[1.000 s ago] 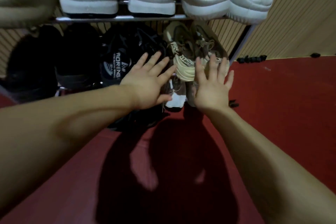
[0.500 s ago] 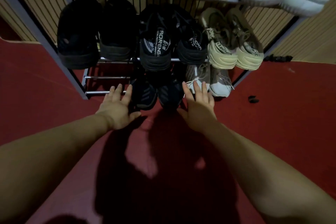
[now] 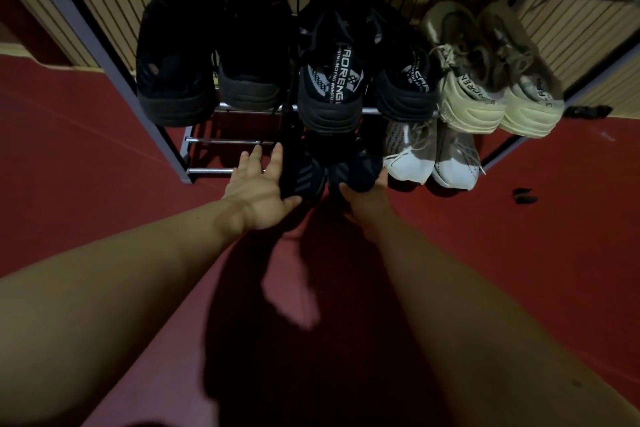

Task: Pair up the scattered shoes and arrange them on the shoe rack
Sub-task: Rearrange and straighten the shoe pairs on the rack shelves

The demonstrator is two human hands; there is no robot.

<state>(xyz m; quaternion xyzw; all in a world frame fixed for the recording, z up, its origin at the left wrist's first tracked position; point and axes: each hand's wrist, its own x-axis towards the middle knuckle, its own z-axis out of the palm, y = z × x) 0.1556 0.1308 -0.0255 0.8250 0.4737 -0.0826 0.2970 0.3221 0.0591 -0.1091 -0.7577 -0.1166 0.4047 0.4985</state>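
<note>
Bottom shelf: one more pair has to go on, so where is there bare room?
Free: the bare rails left of the dark shoes, beside the rack's left post. Crowded: rightward, where the white shoes sit against them.

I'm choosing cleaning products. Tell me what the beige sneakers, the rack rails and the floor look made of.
Beige sneakers: seemingly knit fabric uppers with laces, over chunky matte rubber or foam soles with moulded ridges.
Rack rails: metal tube, judging by the bright, shiny highlights.
Floor: smooth matte red sheet, perhaps vinyl or rubber; it is too dim to be sure.
</note>
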